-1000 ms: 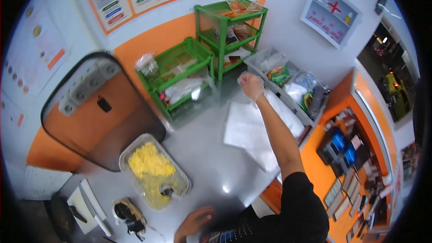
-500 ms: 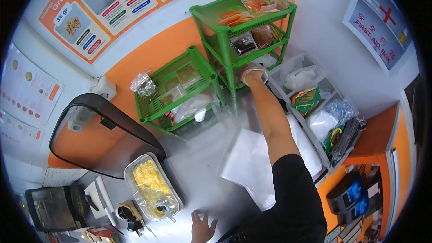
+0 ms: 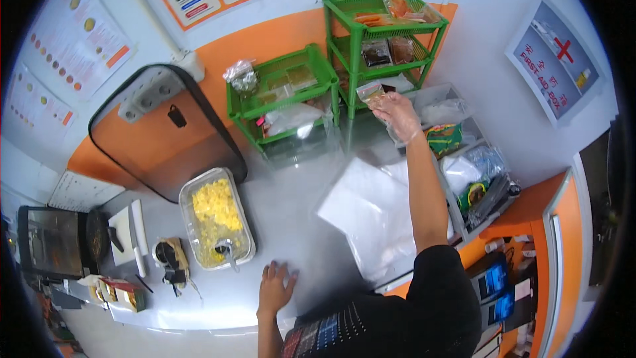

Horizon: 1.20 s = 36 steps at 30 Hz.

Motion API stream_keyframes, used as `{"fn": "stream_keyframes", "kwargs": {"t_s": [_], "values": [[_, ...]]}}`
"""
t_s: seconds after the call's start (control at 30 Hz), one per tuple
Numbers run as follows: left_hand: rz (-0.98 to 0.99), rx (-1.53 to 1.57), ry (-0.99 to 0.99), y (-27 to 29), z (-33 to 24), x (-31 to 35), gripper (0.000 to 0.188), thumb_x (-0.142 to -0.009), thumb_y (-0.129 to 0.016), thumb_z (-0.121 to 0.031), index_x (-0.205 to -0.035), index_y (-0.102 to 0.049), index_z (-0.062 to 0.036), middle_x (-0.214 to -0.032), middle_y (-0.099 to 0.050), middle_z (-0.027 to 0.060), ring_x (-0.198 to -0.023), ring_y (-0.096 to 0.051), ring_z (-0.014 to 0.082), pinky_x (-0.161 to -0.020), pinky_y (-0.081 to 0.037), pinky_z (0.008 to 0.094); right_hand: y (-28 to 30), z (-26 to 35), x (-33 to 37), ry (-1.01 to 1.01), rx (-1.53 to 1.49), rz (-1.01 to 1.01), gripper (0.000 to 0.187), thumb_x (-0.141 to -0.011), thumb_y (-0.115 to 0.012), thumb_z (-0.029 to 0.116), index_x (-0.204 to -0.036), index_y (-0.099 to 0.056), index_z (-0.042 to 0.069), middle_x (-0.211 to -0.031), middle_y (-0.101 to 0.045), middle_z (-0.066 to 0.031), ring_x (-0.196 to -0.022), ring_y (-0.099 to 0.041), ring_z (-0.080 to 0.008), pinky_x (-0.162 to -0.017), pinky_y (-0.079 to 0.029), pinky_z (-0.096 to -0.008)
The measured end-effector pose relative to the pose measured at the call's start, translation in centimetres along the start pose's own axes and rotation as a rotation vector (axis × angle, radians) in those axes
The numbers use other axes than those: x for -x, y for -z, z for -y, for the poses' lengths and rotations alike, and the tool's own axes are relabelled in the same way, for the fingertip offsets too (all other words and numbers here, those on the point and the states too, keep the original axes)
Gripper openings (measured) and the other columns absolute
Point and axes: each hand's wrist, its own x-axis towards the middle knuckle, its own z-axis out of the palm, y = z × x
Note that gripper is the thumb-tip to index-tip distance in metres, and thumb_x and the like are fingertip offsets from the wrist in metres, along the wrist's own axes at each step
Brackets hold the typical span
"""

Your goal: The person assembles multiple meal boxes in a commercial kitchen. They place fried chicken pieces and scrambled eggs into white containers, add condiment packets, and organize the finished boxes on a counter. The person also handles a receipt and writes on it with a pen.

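1. While the left hand (image 3: pixel 277 288) lies palm down on the shiny grey metal table (image 3: pixel 285 219), the right hand (image 3: pixel 401 119), covered in thin clear plastic, is raised at the end of an extended arm.
2. Right fingers: narrowed, pinching a small flat clear plastic packet (image 3: pixel 369 90); its contents are too small to tell.
3. Packet's place: off the table, in front of the lowest tier of the green three-tier plastic rack (image 3: pixel 357 43). Contact with the rack: cannot tell.
4. Left fingers: somewhat spread, holding nothing visible, near a clear rectangular plastic container (image 3: pixel 199 244) but apart from it.
5. In the container: crumbly yellow food (image 3: pixel 217 207), heaped toward the far end; a metal-looking utensil (image 3: pixel 226 250) at the near end.
6. Under the right forearm: overlapping white translucent sheets (image 3: pixel 363 215).
7. Just right of the right hand: a grey divided plastic bin (image 3: pixel 455 209) holding bagged goods.
8. Left of the tall rack: a green two-tier plastic rack (image 3: pixel 285 101) with packets.
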Motion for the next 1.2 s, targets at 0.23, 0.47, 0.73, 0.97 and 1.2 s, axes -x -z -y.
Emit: {"fn": "stream_keyframes", "kwargs": {"t_s": [0.23,0.47,0.73,0.97,1.2], "values": [[-0.173,0.881,0.042,5.6,-3.6,2.2,0.041,-0.096,-0.059,-0.020,-0.131,-0.052,0.0009,-0.124,-0.061,0.0155,-0.117,-0.057,0.0226,-0.096,-0.046,0.0337,-15.3,4.1,20.9,0.008,-0.169,0.169,0.055,-0.081,-0.067,-0.004,-0.132,-0.044,-0.006,-0.120,-0.059,-0.0153,-0.107,-0.061,-0.0222,-0.092,-0.050,-0.0325],[-0.546,1.204,-0.129,13.9,-4.3,8.2,0.035,-0.096,-0.060,-0.017,-0.125,-0.058,0.0025,-0.110,-0.066,0.0083,-0.104,-0.059,0.0136,-0.088,-0.048,0.0287,-32.9,1.0,35.5,-0.194,-0.402,0.425,0.050,-0.085,-0.068,0.002,-0.130,-0.048,-0.006,-0.114,-0.063,-0.0136,-0.102,-0.062,-0.0206,-0.093,-0.049,-0.0333],[-0.759,1.242,0.065,18.9,2.6,18.8,0.030,-0.095,-0.062,-0.022,-0.107,-0.068,0.0043,-0.086,-0.068,0.0063,-0.075,-0.065,0.0123,-0.070,-0.053,0.0274,-42.1,1.1,43.7,-0.119,-0.136,0.656,0.050,-0.082,-0.071,0.001,-0.127,-0.051,-0.006,-0.118,-0.061,-0.0109,-0.106,-0.059,-0.0172,-0.090,-0.049,-0.0310],[-0.851,1.213,0.062,22.0,3.5,21.5,0.026,-0.092,-0.066,-0.018,-0.105,-0.069,0.0048,-0.085,-0.068,0.0078,-0.070,-0.064,0.0114,-0.062,-0.053,0.0269,-44.8,1.9,45.2,-0.209,-0.283,0.782,0.050,-0.081,-0.072,0.002,-0.126,-0.052,-0.003,-0.118,-0.060,-0.0091,-0.106,-0.059,-0.0162,-0.089,-0.049,-0.0300],[-0.699,0.906,-0.027,22.6,1.2,16.4,0.020,-0.085,-0.073,-0.013,-0.093,-0.072,0.0052,-0.073,-0.064,0.0027,-0.063,-0.054,0.0070,-0.055,-0.040,0.0225,-42.4,1.0,40.4,-0.074,-0.100,0.704,0.027,-0.084,-0.069,0.003,-0.110,-0.063,-0.002,-0.103,-0.067,-0.0073,-0.093,-0.062,-0.0139,-0.086,-0.050,-0.0284]]}}
